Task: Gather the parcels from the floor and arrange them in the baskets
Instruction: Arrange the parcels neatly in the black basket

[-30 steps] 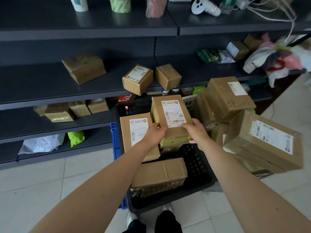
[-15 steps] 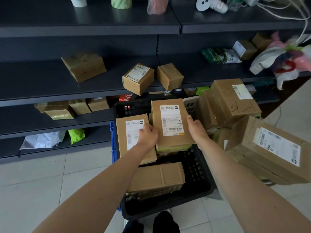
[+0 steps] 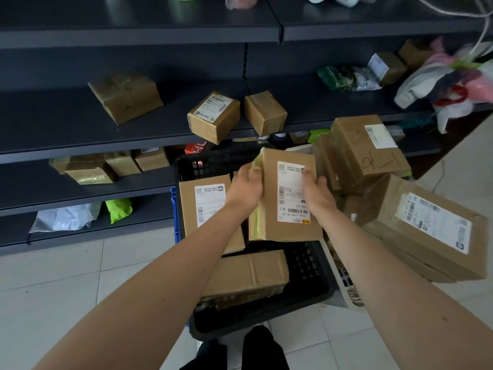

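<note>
Labelled parcel (image 3: 290, 198) held upright at the middle of the black basket (image 3: 306, 265)
Left hand (image 3: 244, 188) and right hand (image 3: 317, 194) grip its two long sides, fingers curled round the edges. Inside the basket, a second labelled parcel (image 3: 205, 209) leans at its left and a plain parcel (image 3: 248, 276) lies at its near end. More parcels (image 3: 424, 228) pile up just right of the basket, shelves (image 3: 80, 129) behind it

dim indoor light | brighter at right | soft shadows | edges bowed, slightly blurred
</note>
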A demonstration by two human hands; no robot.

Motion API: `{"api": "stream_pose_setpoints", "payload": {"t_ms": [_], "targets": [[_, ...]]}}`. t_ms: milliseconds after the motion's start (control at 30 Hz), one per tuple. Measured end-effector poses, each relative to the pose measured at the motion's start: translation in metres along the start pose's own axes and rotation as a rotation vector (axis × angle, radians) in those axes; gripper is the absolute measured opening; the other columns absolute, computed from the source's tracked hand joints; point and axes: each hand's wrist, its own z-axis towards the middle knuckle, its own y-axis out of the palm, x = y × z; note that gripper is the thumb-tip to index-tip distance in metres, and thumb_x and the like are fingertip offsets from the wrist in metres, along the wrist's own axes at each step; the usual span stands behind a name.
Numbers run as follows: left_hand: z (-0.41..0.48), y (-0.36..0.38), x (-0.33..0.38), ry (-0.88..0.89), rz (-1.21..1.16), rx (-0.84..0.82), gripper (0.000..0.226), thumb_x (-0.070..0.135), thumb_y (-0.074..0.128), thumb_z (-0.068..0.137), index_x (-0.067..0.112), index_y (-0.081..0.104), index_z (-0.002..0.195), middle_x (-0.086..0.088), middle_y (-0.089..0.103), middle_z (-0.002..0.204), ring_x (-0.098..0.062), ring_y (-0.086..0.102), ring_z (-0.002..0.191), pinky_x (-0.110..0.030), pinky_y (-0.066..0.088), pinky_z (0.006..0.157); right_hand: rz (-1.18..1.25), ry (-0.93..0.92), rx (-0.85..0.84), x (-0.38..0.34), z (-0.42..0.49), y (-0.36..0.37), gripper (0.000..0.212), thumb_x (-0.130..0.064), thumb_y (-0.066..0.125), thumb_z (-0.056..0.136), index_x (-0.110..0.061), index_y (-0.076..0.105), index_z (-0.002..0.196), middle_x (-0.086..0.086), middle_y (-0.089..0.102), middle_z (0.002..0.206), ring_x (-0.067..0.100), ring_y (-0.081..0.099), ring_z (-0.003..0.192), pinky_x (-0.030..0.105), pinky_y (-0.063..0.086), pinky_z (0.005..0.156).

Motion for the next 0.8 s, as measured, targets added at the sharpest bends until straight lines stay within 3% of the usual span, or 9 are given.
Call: {"api": "stream_pose_setpoints", "payload": {"t_ms": [133, 233, 300, 400, 533, 667, 800], "targets": [[-0.01, 0.005, 0.003, 0.012, 0.263, -0.045, 0.068, 0.068, 0.021, 0.094, 0.033, 0.025, 0.152, -0.012, 0.03, 0.155, -0.036, 0.031, 0.14, -0.056, 0.039, 0.106, -0.13, -0.002, -0.003, 0.006, -0.015, -0.013, 0.081, -0.076, 0.017, 0.092, -0.021, 0.029, 0.151, 0.012, 0.057, 0.129, 0.034, 0.058, 0.112, 0.041, 0.048, 0.087], [-0.014, 0.001, -0.001, 0.012, 0.406, -0.097, 0.061, 0.06, 0.027, 0.095, 0.03, 0.038, 0.147, -0.012, 0.04, 0.15, -0.034, 0.042, 0.133, -0.046, 0.038, 0.105, -0.102, 0.101, -0.109, 0.015, -0.024, -0.021, 0.091, -0.083, 0.02, 0.085, -0.019, 0.026, 0.149, 0.013, 0.063, 0.098, 0.031, 0.068, 0.079, 0.037, 0.056, 0.058], [-0.016, -0.002, -0.004, 0.027, 0.436, -0.167, 0.052, 0.053, 0.035, 0.095, 0.027, 0.051, 0.138, -0.006, 0.054, 0.137, -0.029, 0.054, 0.12, -0.041, 0.045, 0.097, -0.049, 0.217, -0.249, 0.023, -0.034, -0.025, 0.099, -0.088, 0.02, 0.08, -0.016, 0.031, 0.147, 0.02, 0.064, 0.089, 0.035, 0.07, 0.07, 0.038, 0.057, 0.056], [-0.026, 0.0, -0.008, 0.018, 0.412, -0.297, 0.04, 0.046, 0.042, 0.096, 0.028, 0.06, 0.128, -0.002, 0.062, 0.128, -0.026, 0.059, 0.113, -0.043, 0.05, 0.097, 0.038, 0.325, -0.385, 0.046, -0.045, -0.03, 0.103, -0.088, 0.023, 0.081, -0.009, 0.038, 0.146, 0.027, 0.066, 0.094, 0.038, 0.07, 0.078, 0.044, 0.058, 0.066], [-0.035, 0.009, -0.016, -0.016, 0.355, -0.33, 0.04, 0.041, 0.047, 0.097, 0.024, 0.058, 0.131, -0.005, 0.057, 0.134, -0.027, 0.058, 0.117, -0.044, 0.048, 0.102, 0.074, 0.36, -0.401, 0.067, -0.048, -0.034, 0.099, -0.084, 0.028, 0.084, -0.01, 0.032, 0.15, 0.032, 0.066, 0.106, 0.039, 0.071, 0.084, 0.042, 0.059, 0.066], [-0.046, 0.014, -0.019, 0.038, 0.426, -0.381, 0.049, 0.039, 0.047, 0.1, 0.014, 0.042, 0.142, -0.009, 0.046, 0.142, -0.029, 0.052, 0.124, -0.037, 0.044, 0.104, 0.053, 0.357, -0.381, 0.075, -0.046, -0.038, 0.093, -0.077, 0.031, 0.09, -0.009, 0.027, 0.153, 0.03, 0.067, 0.097, 0.038, 0.071, 0.08, 0.04, 0.059, 0.063], [-0.047, 0.012, -0.034, 0.07, 0.46, -0.428, 0.057, 0.041, 0.049, 0.099, 0.02, 0.03, 0.148, -0.008, 0.047, 0.145, -0.028, 0.054, 0.123, -0.036, 0.045, 0.101, 0.005, 0.357, -0.365, 0.072, -0.046, -0.032, 0.076, -0.068, 0.03, 0.096, -0.01, 0.035, 0.146, 0.027, 0.062, 0.114, 0.037, 0.067, 0.086, 0.043, 0.057, 0.068]]}}
